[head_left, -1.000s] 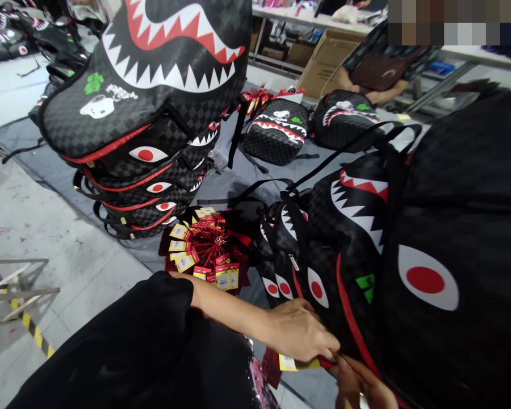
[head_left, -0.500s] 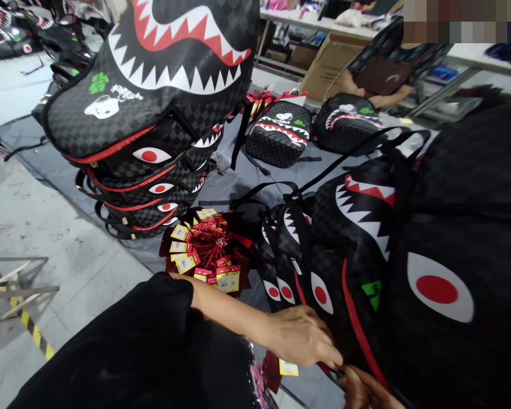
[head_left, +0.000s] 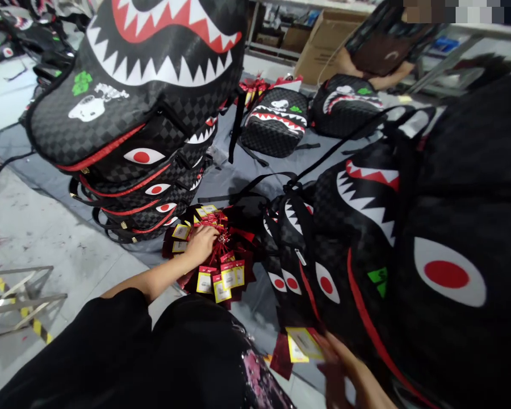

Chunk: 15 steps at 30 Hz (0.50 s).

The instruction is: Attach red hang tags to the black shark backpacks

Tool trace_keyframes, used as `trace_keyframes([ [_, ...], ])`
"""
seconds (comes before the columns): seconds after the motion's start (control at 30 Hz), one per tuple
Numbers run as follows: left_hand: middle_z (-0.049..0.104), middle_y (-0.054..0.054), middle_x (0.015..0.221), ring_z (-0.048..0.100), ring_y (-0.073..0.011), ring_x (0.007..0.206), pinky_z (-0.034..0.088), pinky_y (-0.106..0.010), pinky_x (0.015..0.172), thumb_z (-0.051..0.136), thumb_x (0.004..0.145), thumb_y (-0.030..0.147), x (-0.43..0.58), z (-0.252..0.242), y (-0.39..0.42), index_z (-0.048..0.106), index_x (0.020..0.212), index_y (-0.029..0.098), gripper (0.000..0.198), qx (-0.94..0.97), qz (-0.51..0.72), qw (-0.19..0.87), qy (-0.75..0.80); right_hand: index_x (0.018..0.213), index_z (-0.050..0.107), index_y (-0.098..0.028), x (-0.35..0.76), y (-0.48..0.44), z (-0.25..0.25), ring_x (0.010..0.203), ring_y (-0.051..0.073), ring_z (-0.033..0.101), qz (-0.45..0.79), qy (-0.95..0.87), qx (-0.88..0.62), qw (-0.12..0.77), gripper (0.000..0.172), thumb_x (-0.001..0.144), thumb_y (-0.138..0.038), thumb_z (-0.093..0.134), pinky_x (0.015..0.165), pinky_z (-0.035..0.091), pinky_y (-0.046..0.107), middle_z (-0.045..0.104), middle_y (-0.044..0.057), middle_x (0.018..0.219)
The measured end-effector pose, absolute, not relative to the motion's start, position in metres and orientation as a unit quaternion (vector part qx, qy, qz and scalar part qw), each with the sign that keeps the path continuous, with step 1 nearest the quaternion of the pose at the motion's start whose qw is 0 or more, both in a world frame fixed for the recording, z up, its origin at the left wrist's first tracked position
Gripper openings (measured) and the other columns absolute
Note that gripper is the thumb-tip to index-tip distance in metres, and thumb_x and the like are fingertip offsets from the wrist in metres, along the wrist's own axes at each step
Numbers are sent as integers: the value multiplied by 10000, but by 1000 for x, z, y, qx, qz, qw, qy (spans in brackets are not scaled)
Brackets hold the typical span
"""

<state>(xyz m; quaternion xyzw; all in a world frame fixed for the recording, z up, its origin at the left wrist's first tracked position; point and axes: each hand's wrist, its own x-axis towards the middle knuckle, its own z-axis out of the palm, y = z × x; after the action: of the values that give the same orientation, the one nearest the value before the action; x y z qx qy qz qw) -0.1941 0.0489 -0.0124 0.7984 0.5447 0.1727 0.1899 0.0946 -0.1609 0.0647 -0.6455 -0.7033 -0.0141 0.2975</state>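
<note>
Light was even, indoor and overhead; soft shadows lay under the backpack stack (head_left: 145, 113). Right hand (head_left: 344, 369) below it was motion-blurred. Edges bowed with wide-angle distortion; the top right corner was pixelated.

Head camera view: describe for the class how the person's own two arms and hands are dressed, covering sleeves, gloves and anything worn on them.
The left hand is bare, with no glove, ring or watch visible. Its forearm is bare up to a loose black short sleeve ending near the elbow. The right hand is also bare and ungloved; only its hand and wrist show at the bottom edge, so its sleeve cannot be seen.
</note>
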Motion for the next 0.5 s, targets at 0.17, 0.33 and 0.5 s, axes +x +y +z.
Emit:
trace_keyframes([
  [0.17,619,-79,1199,558,-216,1150,447,-464,1018,559,938,288,-220,-41,86,627,1092,164,209,843,56,153,513,1217,598,-138,21,-56,31,1069,222,620,115,-817,-536,180,286,965,-185,470,909,512,358,655,126,1221],
  [0.33,634,-74,1153,587,-208,1107,449,-464,1014,562,938,311,-226,-42,100,626,1096,150,235,894,-25,99,437,1236,573,-165,-45,35,-8,1164,250,522,99,-831,-530,133,332,906,-206,582,945,451,407,578,129,1312],
  [0.5,679,-136,955,616,-250,1019,382,-415,1014,374,892,83,-228,-33,99,668,953,115,301,909,-94,54,402,999,643,-127,-71,57,-35,1006,229,545,101,-820,-556,88,168,943,-172,491,947,397,439,637,100,1043],
])
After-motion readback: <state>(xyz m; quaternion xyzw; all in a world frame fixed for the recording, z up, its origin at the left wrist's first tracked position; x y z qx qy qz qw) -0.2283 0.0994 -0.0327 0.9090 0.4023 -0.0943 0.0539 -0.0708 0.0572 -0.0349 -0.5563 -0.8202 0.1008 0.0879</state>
